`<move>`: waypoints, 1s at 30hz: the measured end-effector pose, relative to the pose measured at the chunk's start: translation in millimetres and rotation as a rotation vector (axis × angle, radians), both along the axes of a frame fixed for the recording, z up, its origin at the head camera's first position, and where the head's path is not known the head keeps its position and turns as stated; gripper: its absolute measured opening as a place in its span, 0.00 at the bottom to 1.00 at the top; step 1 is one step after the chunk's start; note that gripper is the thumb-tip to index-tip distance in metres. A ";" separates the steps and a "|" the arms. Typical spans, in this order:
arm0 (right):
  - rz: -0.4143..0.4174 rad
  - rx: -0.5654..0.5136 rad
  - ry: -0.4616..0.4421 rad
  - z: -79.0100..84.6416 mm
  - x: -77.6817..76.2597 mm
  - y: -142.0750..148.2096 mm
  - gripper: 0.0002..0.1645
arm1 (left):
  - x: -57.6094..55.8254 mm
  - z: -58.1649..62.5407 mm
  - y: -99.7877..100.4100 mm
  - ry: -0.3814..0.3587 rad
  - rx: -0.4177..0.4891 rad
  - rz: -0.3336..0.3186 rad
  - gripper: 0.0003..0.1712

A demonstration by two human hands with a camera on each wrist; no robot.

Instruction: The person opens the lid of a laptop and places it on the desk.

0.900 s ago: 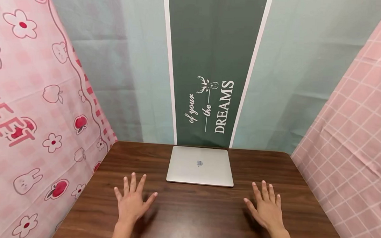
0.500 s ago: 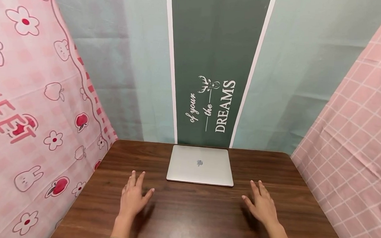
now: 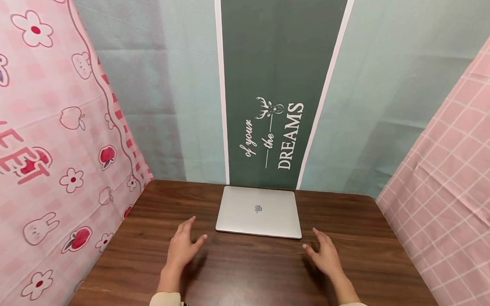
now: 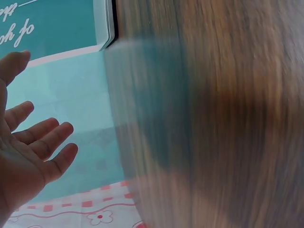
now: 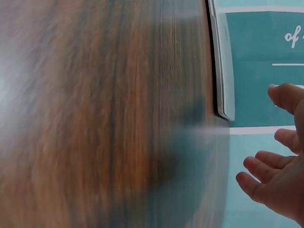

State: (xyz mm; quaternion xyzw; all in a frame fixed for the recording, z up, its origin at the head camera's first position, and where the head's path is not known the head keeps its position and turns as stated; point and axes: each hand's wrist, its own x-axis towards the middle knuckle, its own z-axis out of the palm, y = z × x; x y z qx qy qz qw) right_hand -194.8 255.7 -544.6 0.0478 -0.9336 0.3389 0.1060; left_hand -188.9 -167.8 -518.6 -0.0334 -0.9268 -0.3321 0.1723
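A closed silver laptop (image 3: 259, 221) lies flat at the back middle of the wooden table, its lid and dark logo facing up. To its left and nearer the front is my left hand (image 3: 181, 249), fingers extended and thumb apart, palm turned inward. My right hand (image 3: 324, 255) mirrors it on the laptop's other side, thumb also apart. Neither hand touches the laptop or holds anything. In the left wrist view, the left hand (image 4: 28, 152) shows spread fingers beyond the laptop's corner (image 4: 107, 28). The right wrist view has the right hand (image 5: 280, 175) beside the laptop's edge (image 5: 223, 71).
The brown wood-grain table (image 3: 252, 279) runs back to a teal cloth backdrop (image 3: 191, 79) with a dark green lettered band. A pink patterned curtain (image 3: 83, 134) hangs at the left, and a pink checked one (image 3: 463, 178) at the right.
Both hands have moved inward toward the laptop and turned their palms to face each other. Their spread fingers have come closer together, and the sleeve cuffs have entered the head view. The laptop stays in place.
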 end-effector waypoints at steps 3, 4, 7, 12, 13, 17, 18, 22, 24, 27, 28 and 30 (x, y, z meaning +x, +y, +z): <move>-0.006 -0.053 -0.015 -2.6 -6.7 -2.3 0.40 | -5.8 -4.4 4.1 -0.056 0.050 -0.014 0.40; -0.008 -0.069 -0.020 -3.7 -8.6 -3.3 0.40 | -7.6 -6.1 5.1 -0.076 0.070 -0.018 0.40; -0.018 -0.102 -0.032 -7.6 -14.0 -6.8 0.40 | -11.6 -10.9 7.7 -0.116 0.128 -0.029 0.41; -0.046 -0.147 -0.071 -12.4 -20.5 -11.5 0.40 | -18.5 -18.7 13.6 -0.111 0.169 -0.040 0.39; -0.051 -0.148 -0.077 -13.2 -21.4 -11.7 0.40 | -19.9 -20.0 15.1 -0.109 0.177 -0.042 0.39; -0.066 -0.168 -0.100 -15.2 -24.8 -12.8 0.39 | -24.9 -25.0 21.5 -0.109 0.206 -0.037 0.38; -0.067 -0.176 -0.105 -16.1 -26.0 -13.2 0.39 | -26.1 -26.2 23.0 -0.107 0.211 -0.034 0.38; -0.078 -0.218 -0.135 -19.5 -31.6 -15.6 0.38 | -31.6 -31.4 27.8 -0.097 0.232 -0.027 0.37; -0.082 -0.235 -0.141 -20.1 -34.2 -17.2 0.39 | -34.5 -33.9 30.0 -0.102 0.247 -0.027 0.37; -0.094 -0.250 -0.152 -20.1 -37.6 -19.1 0.39 | -37.8 -36.9 33.4 -0.104 0.265 -0.033 0.36; -0.096 -0.251 -0.154 -20.1 -38.6 -19.4 0.39 | -38.8 -37.8 34.5 -0.106 0.268 -0.033 0.37; -0.103 -0.252 -0.162 -20.2 -40.7 -20.1 0.39 | -40.8 -39.7 36.8 -0.110 0.277 -0.033 0.37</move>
